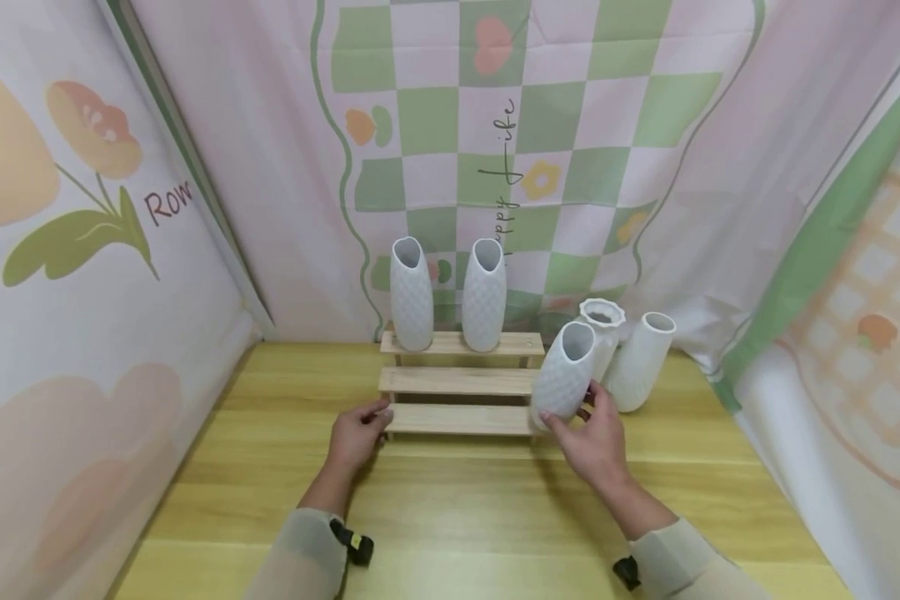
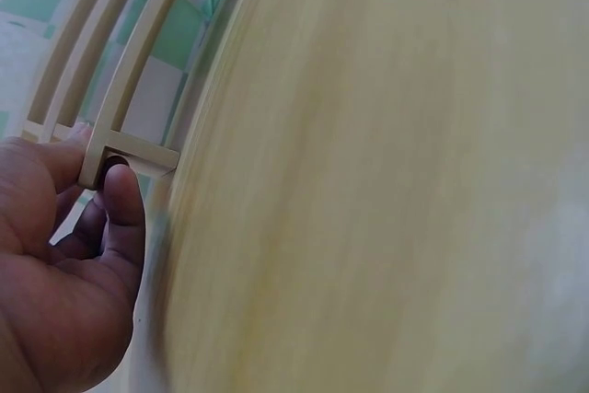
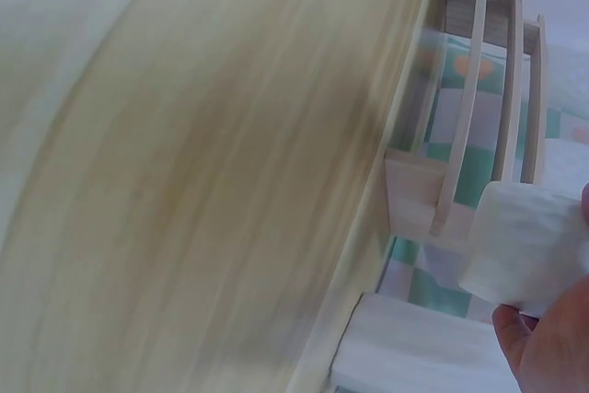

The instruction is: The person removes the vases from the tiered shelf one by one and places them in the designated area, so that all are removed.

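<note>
A three-tier wooden rack (image 1: 461, 382) stands on the table, with two white textured vases (image 1: 412, 304) (image 1: 484, 300) upright on its top tier. My left hand (image 1: 356, 433) pinches the left end of the rack's lowest tier; the left wrist view shows thumb and fingers around that rack end (image 2: 115, 126). My right hand (image 1: 596, 437) grips the lower part of a third textured vase (image 1: 564, 375), tilted at the rack's right end. In the right wrist view the fingers (image 3: 552, 342) hold this vase (image 3: 525, 241) near the tier ends; whether it touches them I cannot tell.
Behind the held vase stand a white vase with a scalloped rim (image 1: 602, 315) and a smooth-rimmed white vase (image 1: 641, 362), right of the rack. Patterned curtains (image 1: 427, 117) hang behind and on both sides of the wooden table (image 1: 450, 517).
</note>
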A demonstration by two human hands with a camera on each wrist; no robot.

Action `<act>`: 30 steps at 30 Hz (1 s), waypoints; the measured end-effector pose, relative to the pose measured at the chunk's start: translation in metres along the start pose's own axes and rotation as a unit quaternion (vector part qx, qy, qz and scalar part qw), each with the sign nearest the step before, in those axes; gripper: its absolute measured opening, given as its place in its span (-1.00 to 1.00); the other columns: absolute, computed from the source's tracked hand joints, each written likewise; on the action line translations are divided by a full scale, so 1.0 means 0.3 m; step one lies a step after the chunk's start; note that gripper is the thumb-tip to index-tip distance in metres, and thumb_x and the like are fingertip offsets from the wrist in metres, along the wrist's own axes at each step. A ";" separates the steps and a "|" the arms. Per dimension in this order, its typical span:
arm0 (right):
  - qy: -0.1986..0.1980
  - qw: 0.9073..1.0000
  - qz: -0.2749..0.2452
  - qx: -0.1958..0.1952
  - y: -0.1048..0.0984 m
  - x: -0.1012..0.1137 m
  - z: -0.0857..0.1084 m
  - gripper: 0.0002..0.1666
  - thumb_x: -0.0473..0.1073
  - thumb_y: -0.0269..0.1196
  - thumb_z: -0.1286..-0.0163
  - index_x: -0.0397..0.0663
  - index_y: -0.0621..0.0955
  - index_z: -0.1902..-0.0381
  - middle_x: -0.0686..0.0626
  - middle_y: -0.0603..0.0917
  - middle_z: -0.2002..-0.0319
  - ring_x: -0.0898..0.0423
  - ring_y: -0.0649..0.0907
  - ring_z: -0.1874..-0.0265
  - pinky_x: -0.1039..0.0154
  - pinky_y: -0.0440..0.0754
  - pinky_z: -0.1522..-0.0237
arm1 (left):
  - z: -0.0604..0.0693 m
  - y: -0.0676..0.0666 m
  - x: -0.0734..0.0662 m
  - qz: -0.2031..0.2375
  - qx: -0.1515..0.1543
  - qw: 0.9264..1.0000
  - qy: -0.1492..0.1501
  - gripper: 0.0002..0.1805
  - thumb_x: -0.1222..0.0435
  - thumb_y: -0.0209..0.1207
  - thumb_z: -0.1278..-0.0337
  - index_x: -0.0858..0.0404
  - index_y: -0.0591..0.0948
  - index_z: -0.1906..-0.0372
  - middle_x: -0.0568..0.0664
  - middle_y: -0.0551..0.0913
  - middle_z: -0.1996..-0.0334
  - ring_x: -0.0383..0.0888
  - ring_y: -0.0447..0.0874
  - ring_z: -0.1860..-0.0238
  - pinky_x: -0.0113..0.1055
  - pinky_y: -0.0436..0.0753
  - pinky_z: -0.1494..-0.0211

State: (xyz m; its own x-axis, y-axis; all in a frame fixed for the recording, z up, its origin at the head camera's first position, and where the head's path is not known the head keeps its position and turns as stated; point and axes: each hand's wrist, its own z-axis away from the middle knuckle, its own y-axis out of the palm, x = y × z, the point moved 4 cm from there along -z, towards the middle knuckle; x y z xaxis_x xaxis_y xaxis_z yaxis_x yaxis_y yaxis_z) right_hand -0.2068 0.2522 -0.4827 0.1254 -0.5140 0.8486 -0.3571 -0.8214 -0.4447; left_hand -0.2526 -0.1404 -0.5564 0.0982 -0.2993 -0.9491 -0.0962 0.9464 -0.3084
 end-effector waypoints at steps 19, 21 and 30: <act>0.031 0.999 0.007 0.012 -0.042 -0.065 -0.031 0.11 -0.24 0.56 -0.19 -0.34 0.18 -0.53 -0.36 0.35 -0.38 -0.30 0.46 -0.31 -0.24 0.52 -0.31 | -0.002 -0.005 -0.017 0.000 -0.003 1.000 -0.001 -0.63 0.15 0.37 -0.35 0.18 0.74 -0.16 0.03 0.73 0.29 -0.13 0.68 0.43 -0.31 0.68 0.38; 0.034 0.999 0.009 0.013 -0.044 -0.071 -0.036 0.11 -0.24 0.56 -0.19 -0.35 0.17 -0.53 -0.36 0.35 -0.39 -0.32 0.46 -0.31 -0.24 0.52 -0.31 | -0.004 -0.005 -0.012 0.001 -0.001 1.000 -0.003 -0.63 0.14 0.37 -0.35 0.17 0.74 -0.17 0.03 0.73 0.29 -0.12 0.68 0.42 -0.31 0.68 0.38; 0.034 0.998 0.042 0.021 -0.046 -0.098 -0.049 0.12 -0.22 0.55 -0.20 -0.38 0.16 -0.53 -0.40 0.36 -0.36 -0.33 0.46 -0.27 -0.26 0.54 -0.28 | -0.009 -0.002 -0.001 0.009 0.000 1.000 0.000 -0.62 0.13 0.39 -0.32 0.18 0.74 -0.16 0.03 0.72 0.34 -0.11 0.68 0.45 -0.30 0.68 0.39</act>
State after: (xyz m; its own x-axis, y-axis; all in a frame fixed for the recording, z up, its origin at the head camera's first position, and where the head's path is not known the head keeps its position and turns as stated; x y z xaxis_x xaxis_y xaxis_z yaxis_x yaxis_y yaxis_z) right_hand -0.2191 0.2822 -0.4974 0.0330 -0.5640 0.8251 -0.3236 -0.7871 -0.5251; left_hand -0.2554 -0.1413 -0.5563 0.0969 -0.2817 -0.9546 -0.0979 0.9518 -0.2908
